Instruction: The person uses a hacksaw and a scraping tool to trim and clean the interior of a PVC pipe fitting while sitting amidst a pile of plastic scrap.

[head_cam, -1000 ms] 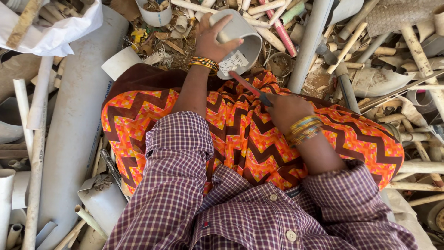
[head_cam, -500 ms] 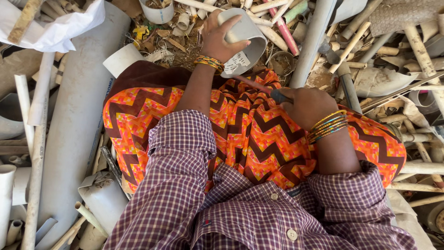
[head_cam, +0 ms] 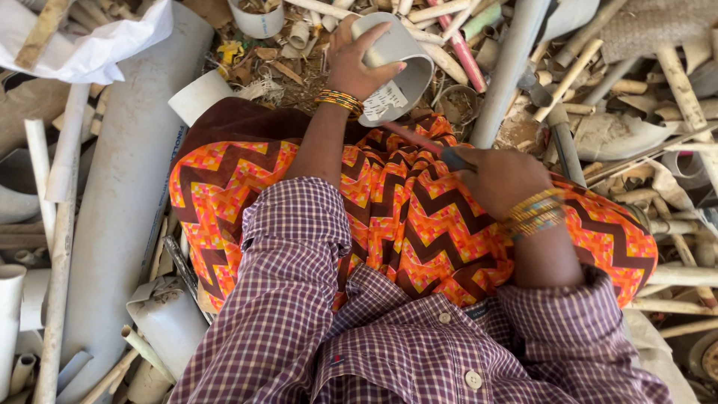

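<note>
My left hand (head_cam: 359, 63) grips a short grey plastic pipe fitting (head_cam: 400, 60) that carries a white paper label (head_cam: 383, 101), holding it tilted above my lap. My right hand (head_cam: 505, 179) is closed round the dark handle of a thin blade-like tool (head_cam: 419, 141) whose reddish tip points up towards the label. Both wrists wear stacks of bangles. An orange zigzag-patterned cloth (head_cam: 411, 217) covers my lap, and the sleeves are purple checked.
A wide grey pipe (head_cam: 123, 187) lies along my left. A long grey pipe (head_cam: 508, 67) slants at the upper right. Heaps of broken white and tan pipe pieces (head_cam: 658, 97) surround me. A white cup-shaped fitting (head_cam: 258, 19) stands ahead.
My right hand has moved rightwards and slightly down across my lap with the tool. My left hand has tilted the grey fitting, bringing its label more into view.
</note>
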